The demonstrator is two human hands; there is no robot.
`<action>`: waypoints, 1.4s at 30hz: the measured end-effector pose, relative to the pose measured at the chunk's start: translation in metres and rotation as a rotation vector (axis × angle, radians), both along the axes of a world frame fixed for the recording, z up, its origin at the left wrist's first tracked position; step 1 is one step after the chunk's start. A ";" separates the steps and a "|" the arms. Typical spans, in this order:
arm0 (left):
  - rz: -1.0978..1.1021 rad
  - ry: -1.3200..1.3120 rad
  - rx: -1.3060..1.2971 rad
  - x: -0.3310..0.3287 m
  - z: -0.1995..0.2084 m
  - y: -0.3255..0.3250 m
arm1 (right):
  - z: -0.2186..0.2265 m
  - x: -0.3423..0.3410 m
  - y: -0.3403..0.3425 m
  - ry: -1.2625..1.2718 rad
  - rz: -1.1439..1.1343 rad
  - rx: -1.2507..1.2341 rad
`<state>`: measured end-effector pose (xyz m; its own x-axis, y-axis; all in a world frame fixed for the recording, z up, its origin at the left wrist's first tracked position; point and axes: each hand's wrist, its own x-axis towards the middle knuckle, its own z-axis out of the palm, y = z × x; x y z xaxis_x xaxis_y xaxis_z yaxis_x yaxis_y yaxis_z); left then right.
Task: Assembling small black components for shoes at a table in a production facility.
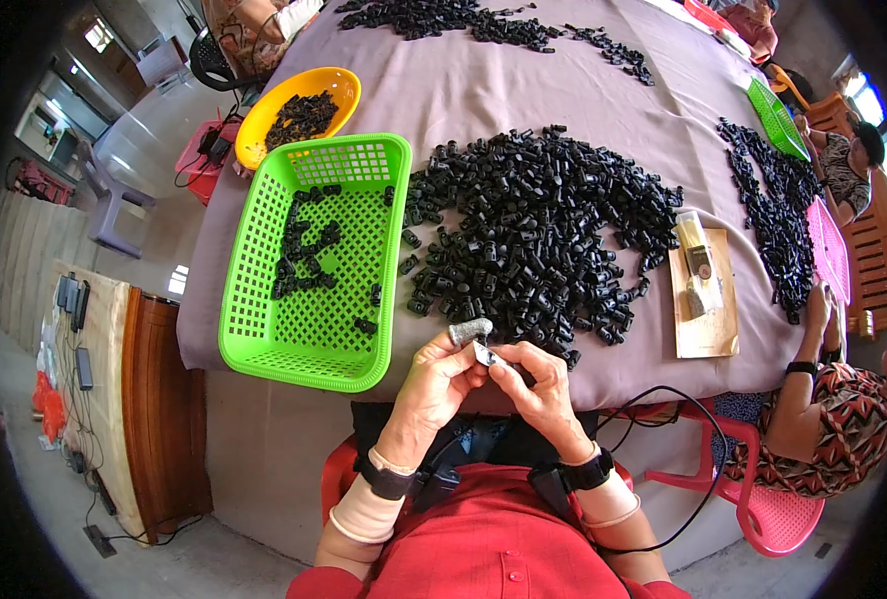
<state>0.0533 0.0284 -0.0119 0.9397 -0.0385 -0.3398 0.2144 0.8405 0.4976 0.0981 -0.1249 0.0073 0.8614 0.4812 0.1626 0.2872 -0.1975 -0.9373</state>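
Over the near edge of the table my two hands meet, fingers pinched. My left hand (437, 387) has a grey covering (470, 330) on one fingertip. My right hand (536, 387) is closed, its fingertips touching the same spot. Between the fingertips shows a small flat whitish piece (484, 353), next to a bit of black; which hand grips which I cannot tell. Just beyond lies a big heap of small black cylindrical plastic parts (523, 230). To the left stands a green mesh basket (389, 290) with some black parts inside.
A yellow bowl (349, 95) of dark bits sits beyond the basket. Right of the heap, a wooden board (708, 334) carries a small block-like object (696, 255). More black parts (763, 210) lie at the right, near a pink basket (829, 250) and a person's arm. A black cable (713, 429) loops beside me.
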 end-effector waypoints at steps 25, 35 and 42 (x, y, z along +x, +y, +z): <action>-0.026 0.015 0.020 0.000 -0.003 0.004 | 0.003 0.001 0.001 -0.011 0.029 -0.010; 0.019 0.046 0.038 -0.002 -0.002 -0.001 | 0.003 -0.001 0.001 -0.022 0.028 -0.032; 0.034 0.075 0.086 -0.001 0.004 -0.005 | 0.002 0.000 0.003 -0.058 0.019 0.000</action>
<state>0.0522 0.0236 -0.0077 0.9116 0.0250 -0.4102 0.2263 0.8025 0.5520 0.0979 -0.1223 0.0092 0.8411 0.4974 0.2123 0.3451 -0.1912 -0.9189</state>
